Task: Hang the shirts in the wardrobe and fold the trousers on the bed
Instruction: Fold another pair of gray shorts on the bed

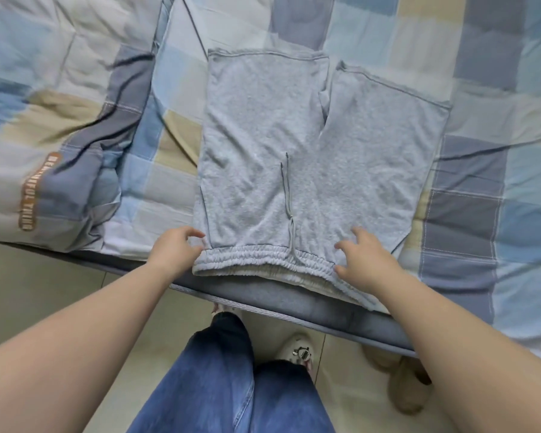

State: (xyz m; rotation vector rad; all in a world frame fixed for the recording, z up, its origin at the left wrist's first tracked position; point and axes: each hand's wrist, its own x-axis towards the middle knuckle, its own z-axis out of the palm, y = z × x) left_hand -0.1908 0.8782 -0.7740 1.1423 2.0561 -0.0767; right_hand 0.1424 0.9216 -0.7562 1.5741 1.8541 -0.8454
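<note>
The grey trousers (300,170) lie spread flat on the bed (481,170), waistband toward the near edge and the two short legs pointing away, parted by a narrow slit that shows the cover beneath. The elastic waistband (263,257) is gathered and sits just at the mattress edge, its right end hanging a little over it; a thin drawstring (286,195) runs up from the waistband along the middle of the cloth. The left hand (175,248) is at the left corner of the waistband with fingers curled, the fingertips meeting the fabric's edge; whether they actually pinch the cloth or only touch it is hard to tell, since the fingertips are turned away and slightly blurred. The right hand (366,260) rests on the right part of the waistband with fingers spread and loosely bent, pressing on the cloth rather than closing on it; the corner of the trousers below its wrist is hidden by the forearm. The bed cover is a check of blue, grey, cream and tan, and a rumpled quilt (60,126) lies to the left with an orange printed label whose lettering is only partly readable. Below, the person's jeans (231,385) and a pale shoe (297,351) stand on a tiled floor (44,282), and a pair of tan slippers (403,382) is partly covered by the right forearm.
</note>
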